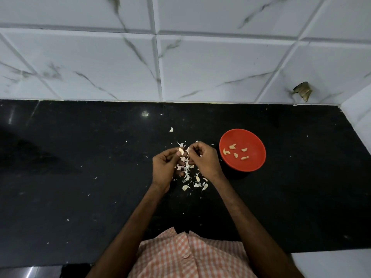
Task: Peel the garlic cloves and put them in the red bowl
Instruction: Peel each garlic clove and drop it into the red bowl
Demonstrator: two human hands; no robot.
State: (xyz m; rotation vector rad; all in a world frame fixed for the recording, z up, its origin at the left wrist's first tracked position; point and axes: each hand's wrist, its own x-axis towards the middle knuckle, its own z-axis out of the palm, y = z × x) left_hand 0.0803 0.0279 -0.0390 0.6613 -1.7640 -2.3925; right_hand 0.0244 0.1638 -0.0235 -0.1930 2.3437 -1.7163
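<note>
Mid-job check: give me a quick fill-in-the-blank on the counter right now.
The bowl holding peeled cloves is coloured ____.
It sits to the ____ of the left hand and right hand.
The garlic clove being peeled rests in the ____ hand's fingers.
Loose skins lie on the ____ countertop.
Missing: red; right; left; black.

Kitchen: black counter (80, 157), tiled wall (200, 67)
</note>
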